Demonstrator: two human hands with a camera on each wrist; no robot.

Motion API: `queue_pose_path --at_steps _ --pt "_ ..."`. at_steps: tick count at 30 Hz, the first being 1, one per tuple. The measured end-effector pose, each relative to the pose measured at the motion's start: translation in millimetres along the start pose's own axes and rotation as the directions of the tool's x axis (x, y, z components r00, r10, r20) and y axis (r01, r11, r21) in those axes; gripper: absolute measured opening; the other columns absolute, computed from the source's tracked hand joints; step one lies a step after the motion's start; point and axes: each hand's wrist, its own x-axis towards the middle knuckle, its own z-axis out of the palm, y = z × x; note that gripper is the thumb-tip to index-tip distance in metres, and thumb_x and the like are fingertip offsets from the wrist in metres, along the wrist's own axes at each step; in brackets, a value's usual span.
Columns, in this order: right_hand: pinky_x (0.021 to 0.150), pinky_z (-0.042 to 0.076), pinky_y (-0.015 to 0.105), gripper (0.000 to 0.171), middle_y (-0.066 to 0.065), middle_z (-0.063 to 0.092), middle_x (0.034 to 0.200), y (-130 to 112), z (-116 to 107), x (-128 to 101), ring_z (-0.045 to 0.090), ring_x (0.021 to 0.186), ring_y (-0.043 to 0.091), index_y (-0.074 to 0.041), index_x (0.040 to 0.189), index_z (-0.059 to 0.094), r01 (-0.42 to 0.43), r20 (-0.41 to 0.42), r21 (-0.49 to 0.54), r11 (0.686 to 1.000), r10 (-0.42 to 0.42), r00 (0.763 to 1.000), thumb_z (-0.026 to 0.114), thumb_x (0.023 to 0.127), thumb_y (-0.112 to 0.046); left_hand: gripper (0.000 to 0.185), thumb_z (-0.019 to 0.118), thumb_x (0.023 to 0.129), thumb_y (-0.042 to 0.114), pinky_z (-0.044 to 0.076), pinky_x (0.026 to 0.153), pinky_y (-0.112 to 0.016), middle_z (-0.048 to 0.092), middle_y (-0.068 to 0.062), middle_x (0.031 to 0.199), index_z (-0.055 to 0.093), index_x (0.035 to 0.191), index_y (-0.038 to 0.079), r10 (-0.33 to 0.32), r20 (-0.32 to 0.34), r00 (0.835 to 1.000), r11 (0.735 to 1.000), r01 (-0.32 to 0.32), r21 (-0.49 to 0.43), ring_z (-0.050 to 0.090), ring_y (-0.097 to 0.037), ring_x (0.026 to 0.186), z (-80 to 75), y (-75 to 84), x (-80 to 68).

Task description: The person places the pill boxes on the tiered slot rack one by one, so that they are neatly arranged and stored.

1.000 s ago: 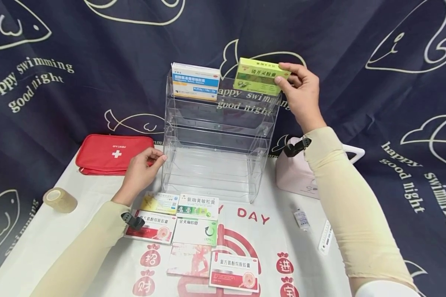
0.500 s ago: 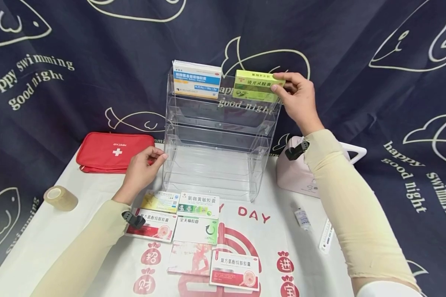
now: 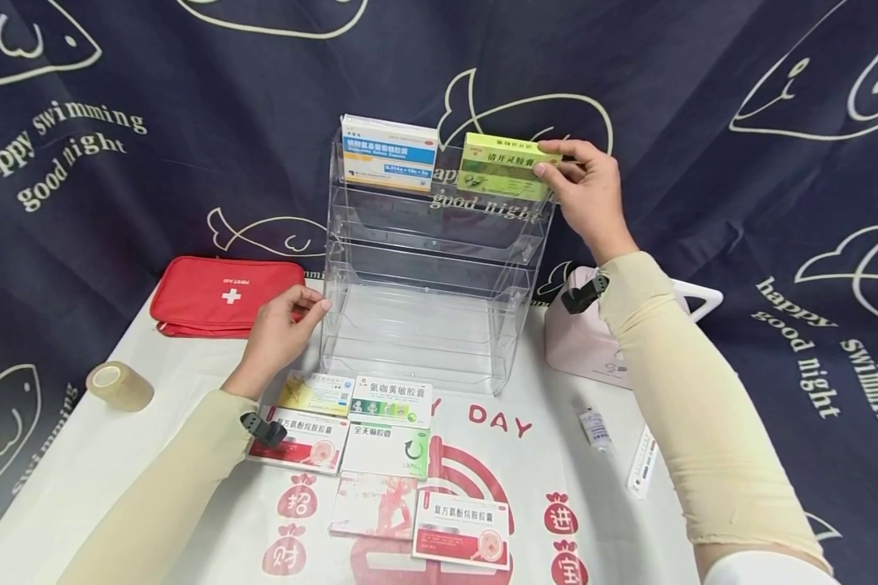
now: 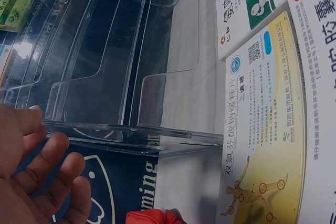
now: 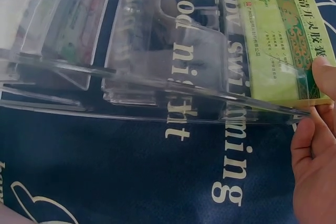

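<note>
In the head view my right hand (image 3: 593, 191) pinches the right end of a yellow-green medicine box (image 3: 505, 169), thumb in front. The box stands in the top tier of a clear display rack (image 3: 424, 325), its lower part behind the clear front panel. In the right wrist view the green box (image 5: 278, 40) stands behind that panel, with my fingers at the rack's side edge. A blue-and-white medicine box (image 3: 389, 154) fills the left part of the same tier. My left hand (image 3: 278, 333) is at the rack's left side, fingers loosely bent, thumb tip right at its edge.
Several medicine boxes lie before the rack, among them a yellow one (image 3: 315, 394) and a red-and-white one (image 3: 461, 532). A red first-aid pouch (image 3: 227, 305) and tape roll (image 3: 120, 386) are left; a pink container (image 3: 581, 349), small vial (image 3: 595, 429) and white strip (image 3: 640, 465) are right.
My right hand has lowered the green box from above the rack into the top tier, where it now sits lower and slightly left. My left hand has stayed at the rack's side.
</note>
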Motion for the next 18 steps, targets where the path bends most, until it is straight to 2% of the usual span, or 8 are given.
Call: queue_pose_path --at_steps 4,10,14,18 --pt "0.076 0.049 0.019 0.027 0.006 0.064 0.11 -8 3 -6 0.069 0.099 0.012 0.001 0.117 0.073 0.037 0.012 -0.09 0.995 -0.036 0.999 0.075 0.09 0.001 0.025 0.07 0.099 0.029 0.048 0.081 -0.042 0.067 -0.011 0.099 0.067 0.108 0.006 -0.001 0.003 1.0 1.0 0.001 -0.001 0.063 -0.027 0.089 0.0 -0.4 0.1" --pt "0.067 0.037 0.021 0.025 0.011 0.068 0.11 -28 9 -17 0.063 0.092 0.011 0.004 0.115 0.072 0.092 -0.016 -0.247 0.965 -0.099 0.995 0.076 0.09 0.001 0.027 0.069 0.099 0.032 0.048 0.081 -0.043 0.068 -0.011 0.1 0.067 0.109 0.006 -0.01 0.005 1.0 1.0 0.01 0.0 0.063 -0.027 0.09 -0.2 -2.2 0.2" --pt "0.065 0.035 0.02 0.026 0.012 0.069 0.113 -14 8 -12 0.06 0.092 0.014 -0.001 0.114 0.074 0.101 -0.036 -0.288 0.952 -0.116 0.993 0.078 0.089 -0.001 0.027 0.069 0.099 0.032 0.048 0.082 -0.043 0.068 -0.012 0.1 0.068 0.109 0.006 -0.019 0.005 1.0 1.0 0.019 0.003 0.062 -0.027 0.09 0.2 -2.7 0.7" --pt "0.063 0.034 0.019 0.026 0.005 0.068 0.112 4 5 -8 0.057 0.09 0.013 -0.01 0.116 0.076 0.103 -0.038 -0.334 0.937 -0.122 0.992 0.079 0.089 -0.009 0.027 0.069 0.099 0.031 0.048 0.083 -0.043 0.068 -0.012 0.101 0.067 0.109 0.006 -0.026 0.009 1.0 1.0 0.026 0.001 0.062 -0.028 0.092 0.1 -2.5 0.7"
